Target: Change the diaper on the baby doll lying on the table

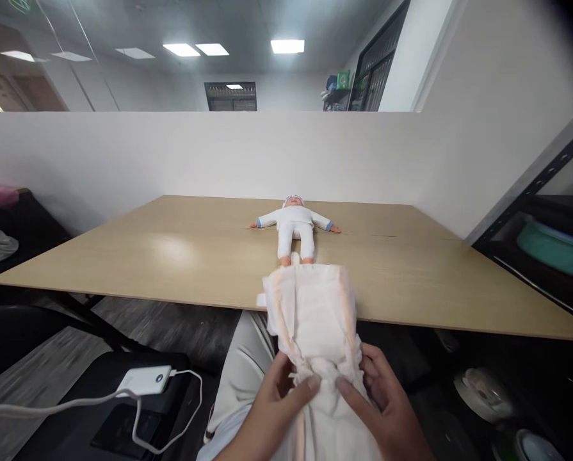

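Observation:
An unfolded white diaper point(319, 314) with pale orange side edges stretches from my lap up over the table's front edge. My left hand point(286, 390) grips its left side near the narrow middle, thumb on top and fingers beneath. On the opposite side my right hand point(379, 397) pinches it the same way, its thumb pressing the inner surface. Beyond the diaper a baby doll point(296, 230) in white clothes with blue cuffs lies on its back, arms spread and feet toward me. The diaper's far end lies just below the doll's feet.
The doll lies on a wooden table point(209, 256) against a white wall. A black chair point(89, 410) at left holds a white power bank point(145, 380) with a cable. A dark metal shelf point(531, 186) stands at right, with a green item point(555, 246) on it.

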